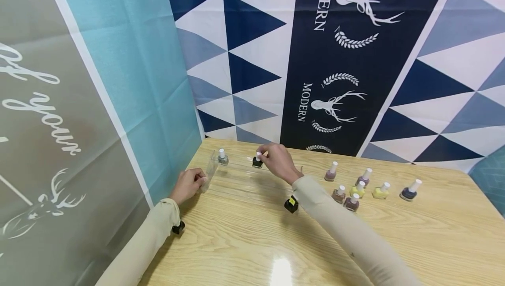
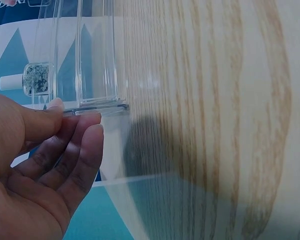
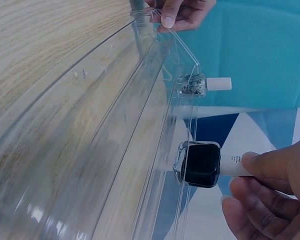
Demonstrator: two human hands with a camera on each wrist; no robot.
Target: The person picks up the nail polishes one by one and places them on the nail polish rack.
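Observation:
A clear plastic tiered rack (image 1: 211, 172) stands at the back left of the table. My left hand (image 1: 189, 185) pinches its end panel (image 2: 97, 106) between thumb and fingers. By its white cap, my right hand (image 1: 278, 162) grips a nail polish bottle (image 3: 202, 164) filled with very dark polish. This bottle is upright, at the rack's back tier. On the same tier, near the left end, stands a speckled nail polish bottle (image 1: 223, 159) with a white cap.
Several nail polish bottles stand to the right, among them a mauve one (image 1: 330, 173), a yellow one (image 1: 381, 192) and a dark blue one (image 1: 408, 192). Patterned cloth (image 1: 256, 58) hangs behind the table (image 1: 236, 242), and another cloth (image 1: 158, 80) along its left side.

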